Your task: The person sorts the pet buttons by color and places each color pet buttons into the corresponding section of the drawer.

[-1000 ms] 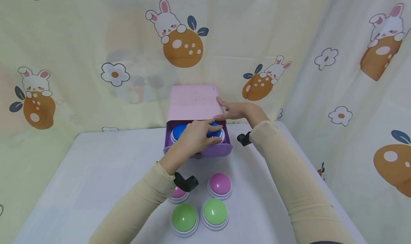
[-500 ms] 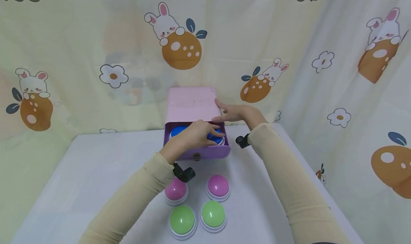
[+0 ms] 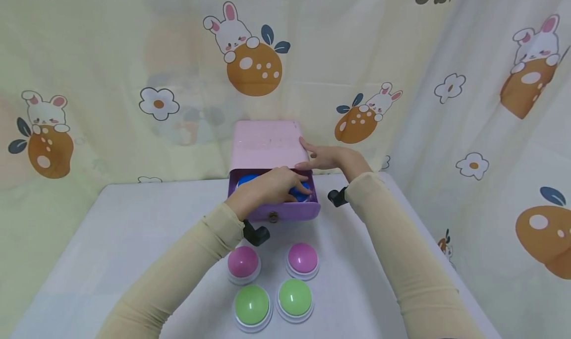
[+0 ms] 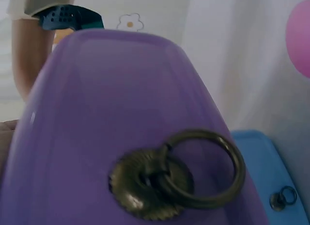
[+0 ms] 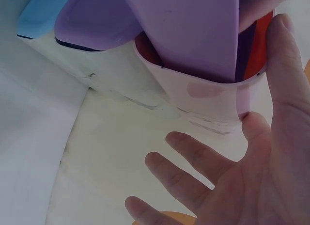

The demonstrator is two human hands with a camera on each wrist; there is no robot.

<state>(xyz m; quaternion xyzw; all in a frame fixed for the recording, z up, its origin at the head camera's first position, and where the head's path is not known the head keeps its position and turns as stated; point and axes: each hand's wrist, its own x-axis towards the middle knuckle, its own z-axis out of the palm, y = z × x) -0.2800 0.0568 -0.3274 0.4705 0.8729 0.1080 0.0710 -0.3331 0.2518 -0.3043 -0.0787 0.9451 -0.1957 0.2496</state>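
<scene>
A pink cabinet (image 3: 267, 145) stands at the back with its purple drawer (image 3: 294, 211) pulled out. Inside the drawer lie two blue domed push buttons, one at the left (image 3: 246, 179) and one at the right (image 3: 300, 194). My left hand (image 3: 274, 184) reaches in from above, its fingers curved round the right blue button; the palm side is hidden. A brass ring pull (image 4: 145, 186) fills the lower left wrist view. My right hand (image 3: 329, 156) rests thumb and forefinger on the cabinet's right front edge; its other fingers (image 5: 184, 179) are spread.
Two pink push buttons (image 3: 243, 262) and two green ones (image 3: 252, 304) sit on the white table (image 3: 147, 230) in front of the drawer. Below the pulled-out drawer are another purple drawer (image 5: 97, 16) and a blue drawer (image 4: 261, 162). A printed curtain (image 3: 321, 41) hangs behind.
My left hand has sunk deeper into the drawer, and the right blue button sits lower, its white base now mostly hidden. The right hand stays at the cabinet edge.
</scene>
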